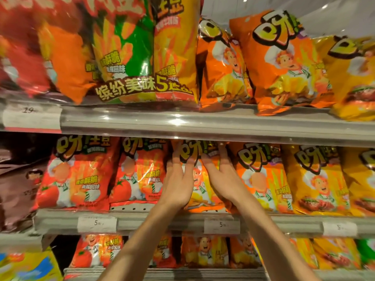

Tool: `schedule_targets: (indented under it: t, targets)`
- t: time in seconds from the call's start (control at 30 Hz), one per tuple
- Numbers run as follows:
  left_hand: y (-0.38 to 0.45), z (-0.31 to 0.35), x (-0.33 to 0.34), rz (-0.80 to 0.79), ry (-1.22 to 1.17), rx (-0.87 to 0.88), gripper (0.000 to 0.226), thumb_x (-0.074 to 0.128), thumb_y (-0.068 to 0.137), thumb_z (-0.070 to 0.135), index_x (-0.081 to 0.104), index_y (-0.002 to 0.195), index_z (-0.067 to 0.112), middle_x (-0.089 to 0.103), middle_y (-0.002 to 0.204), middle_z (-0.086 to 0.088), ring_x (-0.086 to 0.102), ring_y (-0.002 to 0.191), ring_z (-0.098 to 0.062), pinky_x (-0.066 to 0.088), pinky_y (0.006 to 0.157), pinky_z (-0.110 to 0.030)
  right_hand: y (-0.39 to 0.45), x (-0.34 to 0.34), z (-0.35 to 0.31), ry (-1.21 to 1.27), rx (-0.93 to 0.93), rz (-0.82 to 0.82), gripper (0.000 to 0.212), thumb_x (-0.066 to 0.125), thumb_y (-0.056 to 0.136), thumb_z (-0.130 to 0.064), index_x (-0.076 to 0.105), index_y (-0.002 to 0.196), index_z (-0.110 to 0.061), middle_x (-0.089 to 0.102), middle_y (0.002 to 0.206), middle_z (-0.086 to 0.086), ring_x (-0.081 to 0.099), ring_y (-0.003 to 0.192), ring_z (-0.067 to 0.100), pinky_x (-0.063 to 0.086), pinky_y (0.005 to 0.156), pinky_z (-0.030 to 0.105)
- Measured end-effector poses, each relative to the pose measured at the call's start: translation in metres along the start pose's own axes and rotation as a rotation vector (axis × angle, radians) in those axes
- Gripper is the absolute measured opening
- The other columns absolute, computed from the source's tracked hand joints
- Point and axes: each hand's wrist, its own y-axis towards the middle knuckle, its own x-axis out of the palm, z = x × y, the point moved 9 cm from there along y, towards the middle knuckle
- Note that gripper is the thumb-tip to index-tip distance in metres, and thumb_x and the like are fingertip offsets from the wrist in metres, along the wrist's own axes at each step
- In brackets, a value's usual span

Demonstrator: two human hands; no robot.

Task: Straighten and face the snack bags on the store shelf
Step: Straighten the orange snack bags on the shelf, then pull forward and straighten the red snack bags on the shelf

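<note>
An orange snack bag [197, 179] stands upright in the middle shelf row, between a red tomato bag [140, 175] and another orange bag [261, 177]. My left hand [178, 179] lies flat on the bag's left side, fingers straight and pointing up. My right hand [221, 177] presses on its right side the same way, fingertips reaching the bag's top under the upper shelf rail. Much of the bag's front is hidden behind both hands.
The middle shelf edge [162, 222] carries price tags. Yellow bags [316, 179] fill the row to the right and a brown bag [18, 185] sits far left. Large multipacks [132, 53] and orange bags [280, 63] stand on the upper shelf; more bags line the lower shelf [205, 252].
</note>
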Motion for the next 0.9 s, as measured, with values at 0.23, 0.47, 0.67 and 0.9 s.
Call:
schedule_targets:
  t: [0.23, 0.47, 0.67, 0.9]
  targets:
    - [-0.009, 0.008, -0.005, 0.039, 0.182, 0.033, 0.057, 0.029, 0.103, 0.055, 0.019, 0.155, 0.034, 0.038, 0.149, -0.009, 0.043, 0.134, -0.029, 0.034, 0.101, -0.036, -0.014, -0.005, -0.004, -0.003, 0.001, 0.083, 0.068, 0.037, 0.097, -0.059, 0.009, 0.156, -0.036, 0.025, 0.16, 0.006, 0.035, 0.141, 0.031, 0.032, 0.109, 0.039]
    - [-0.006, 0.022, -0.01, 0.045, 0.178, 0.149, 0.049, 0.032, 0.107, 0.038, 0.027, 0.154, 0.028, 0.047, 0.143, -0.01, 0.041, 0.133, -0.029, 0.03, 0.104, -0.034, -0.02, -0.007, -0.007, 0.046, -0.06, 0.082, 0.055, 0.031, 0.104, -0.045, 0.01, 0.155, -0.04, 0.016, 0.162, -0.001, 0.019, 0.147, 0.021, 0.018, 0.107, 0.025]
    - [0.008, 0.014, 0.002, -0.01, 0.294, 0.206, 0.049, 0.022, 0.101, 0.034, 0.052, 0.138, 0.025, 0.039, 0.152, -0.011, 0.036, 0.134, -0.034, 0.032, 0.108, -0.042, -0.014, -0.002, -0.009, -0.143, -0.096, 0.051, 0.045, 0.024, 0.106, -0.032, 0.036, 0.148, -0.023, 0.018, 0.164, 0.003, 0.017, 0.148, 0.024, 0.018, 0.12, 0.037]
    - [-0.004, 0.015, -0.015, -0.035, 0.16, 0.174, 0.049, 0.039, 0.104, 0.042, 0.029, 0.152, 0.036, 0.044, 0.147, -0.003, 0.038, 0.137, -0.021, 0.033, 0.101, -0.03, -0.025, -0.015, -0.008, 0.06, -0.101, 0.093, 0.06, 0.042, 0.1, -0.05, 0.019, 0.155, -0.036, 0.02, 0.162, -0.009, 0.018, 0.148, 0.01, 0.016, 0.112, 0.023]
